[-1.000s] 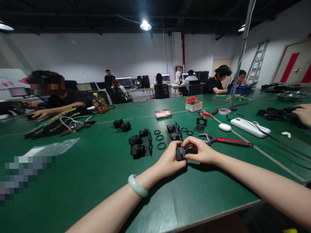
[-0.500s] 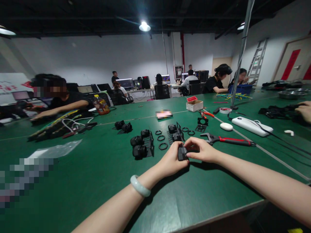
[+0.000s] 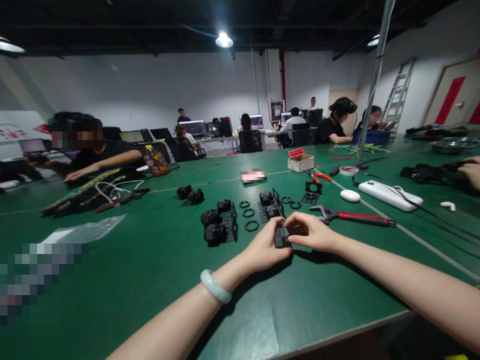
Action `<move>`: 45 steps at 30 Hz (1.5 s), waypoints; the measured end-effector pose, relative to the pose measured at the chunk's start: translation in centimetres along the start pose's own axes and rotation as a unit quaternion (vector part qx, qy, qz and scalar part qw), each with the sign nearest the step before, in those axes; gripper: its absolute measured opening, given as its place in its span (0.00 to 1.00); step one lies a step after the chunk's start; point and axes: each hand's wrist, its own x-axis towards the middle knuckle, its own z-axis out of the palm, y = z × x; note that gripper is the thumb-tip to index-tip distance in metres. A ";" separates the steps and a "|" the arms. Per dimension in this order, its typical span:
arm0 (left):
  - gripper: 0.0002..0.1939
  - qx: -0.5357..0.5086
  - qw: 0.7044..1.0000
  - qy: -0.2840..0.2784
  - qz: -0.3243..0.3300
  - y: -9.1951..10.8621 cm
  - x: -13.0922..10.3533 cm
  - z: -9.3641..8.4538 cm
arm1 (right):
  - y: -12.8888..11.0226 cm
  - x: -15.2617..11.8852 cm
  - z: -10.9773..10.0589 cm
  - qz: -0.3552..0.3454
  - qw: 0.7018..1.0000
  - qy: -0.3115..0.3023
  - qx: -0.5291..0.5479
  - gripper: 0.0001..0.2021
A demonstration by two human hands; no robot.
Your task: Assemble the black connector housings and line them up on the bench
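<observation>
Low over the green table, my left hand (image 3: 268,246) is closed round a black cable gland (image 3: 281,237) with a faceted body. My right hand (image 3: 313,231) pinches the same gland from its right side, thumb and fingertips against it. Its far end is hidden behind my fingers. Just beyond stands a slotted black bracket (image 3: 278,200) with more glands. To the left, another bracket (image 3: 233,222) carries several glands (image 3: 215,233). Between the two brackets lie black rings (image 3: 251,226), and two more rings (image 3: 295,205) lie to the right.
An adjustable wrench (image 3: 360,216) with a red-black handle lies right of my hands. Beyond it are a white oval object (image 3: 350,195), a white power bank-like block (image 3: 390,195), pliers (image 3: 321,176) and a small box (image 3: 300,162). A metal pole (image 3: 371,95) rises from the table. Co-workers sit opposite.
My hands and the gland stay almost in place. At far left, a co-worker's arm has shifted slightly; people in the background have moved a little.
</observation>
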 end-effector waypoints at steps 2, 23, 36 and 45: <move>0.26 -0.002 1.000 -0.002 -0.002 -0.1 0.0 0.0 | -0.2 0.0 0.0 0.003 1.000 -0.001 0.005 0.13; 0.26 -0.023 0.999 -0.019 -0.015 -0.2 0.0 -0.1 | -0.3 0.0 -0.1 0.043 0.998 -0.008 0.042 0.12; 0.26 -0.034 0.999 -0.011 -0.022 0.0 -0.1 -0.1 | -0.3 0.2 0.0 0.046 0.999 -0.001 0.023 0.12; 0.26 -0.026 0.999 -0.015 -0.015 0.0 -0.1 -0.1 | -0.4 0.2 0.0 0.050 0.999 0.006 0.015 0.12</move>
